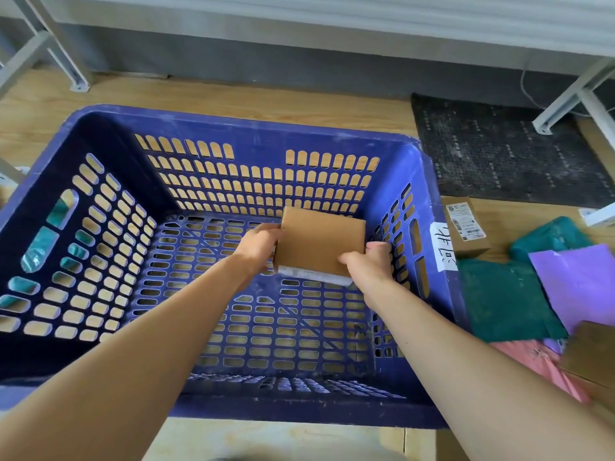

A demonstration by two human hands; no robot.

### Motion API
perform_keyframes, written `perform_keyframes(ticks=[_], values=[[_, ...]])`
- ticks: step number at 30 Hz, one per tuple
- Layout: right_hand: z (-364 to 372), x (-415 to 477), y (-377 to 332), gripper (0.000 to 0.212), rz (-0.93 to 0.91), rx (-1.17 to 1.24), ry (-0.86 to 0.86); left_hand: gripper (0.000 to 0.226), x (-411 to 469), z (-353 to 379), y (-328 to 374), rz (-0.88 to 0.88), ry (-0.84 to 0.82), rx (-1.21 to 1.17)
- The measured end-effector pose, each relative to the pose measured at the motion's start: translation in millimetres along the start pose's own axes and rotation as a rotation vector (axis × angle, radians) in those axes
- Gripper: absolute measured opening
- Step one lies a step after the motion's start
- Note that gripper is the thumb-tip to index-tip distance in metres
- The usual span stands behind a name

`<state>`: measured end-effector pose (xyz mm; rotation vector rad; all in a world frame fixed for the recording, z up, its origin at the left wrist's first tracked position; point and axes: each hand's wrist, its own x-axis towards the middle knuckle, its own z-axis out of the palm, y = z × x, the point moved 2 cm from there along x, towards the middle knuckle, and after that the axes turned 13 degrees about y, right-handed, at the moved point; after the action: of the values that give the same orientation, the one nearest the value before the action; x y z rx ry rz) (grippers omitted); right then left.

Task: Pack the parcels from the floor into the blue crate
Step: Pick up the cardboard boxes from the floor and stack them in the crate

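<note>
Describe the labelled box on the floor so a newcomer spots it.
Find the blue crate and the white handwritten tape on its right wall. Just outside that wall, between the black mat and the green bags, lies a small cardboard box. Unlike the soft bags, it is brown card with a printed white label.

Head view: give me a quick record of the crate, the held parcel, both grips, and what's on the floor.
crate: blue crate, on a wooden floor; no other parcel seen inside
held parcel: cardboard box, inside the crate toward its far right corner; contact with the bottom unclear
left grip: hand holds the box's left edge
right grip: hand holds its near right corner
floor, right of crate: labelled box, green mailers, purple mailer, pink mailer
</note>
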<state>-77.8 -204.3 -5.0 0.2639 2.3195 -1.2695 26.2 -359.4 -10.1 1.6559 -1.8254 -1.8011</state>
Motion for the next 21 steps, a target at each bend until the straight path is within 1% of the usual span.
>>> perform_keyframes(ticks=[2,3,5,6,8,11,13,15,21], values=[[-1,1,-1,0.045,-0.009,0.014,0.002,0.043,1,-2,0,-0.031,0.023,-0.004],[-1,-1,-3,0.046,-0.005,0.025,0.000,0.042,1,-2,0,-0.040,0.020,-0.023],[-2,-2,-5,0.062,0.021,0.038,-0.020,0.033,2,-1,-1,-0.048,0.000,-0.075],[-4,-3,-5,0.065,0.023,0.028,-0.040,0.030,1,0,-1,-0.043,-0.012,-0.093],[-5,-7,-3,0.069,0.007,-0.030,-0.092,0.029,1,3,2,-0.018,-0.027,-0.107],[-6,-10,3,0.077,-0.028,-0.111,-0.087,0.031,3,8,12,0.020,-0.019,-0.108],[-3,-11,6,0.083,-0.030,-0.089,-0.082,0.023,4,11,20,0.064,0.002,-0.113],[-1,-11,9,0.081,-0.004,-0.051,-0.080,0.020,2,15,26,0.114,0.008,-0.103],[-4,-13,9,0.061,0.122,0.033,-0.050,0.020,1,21,31,0.197,0.022,-0.076]])
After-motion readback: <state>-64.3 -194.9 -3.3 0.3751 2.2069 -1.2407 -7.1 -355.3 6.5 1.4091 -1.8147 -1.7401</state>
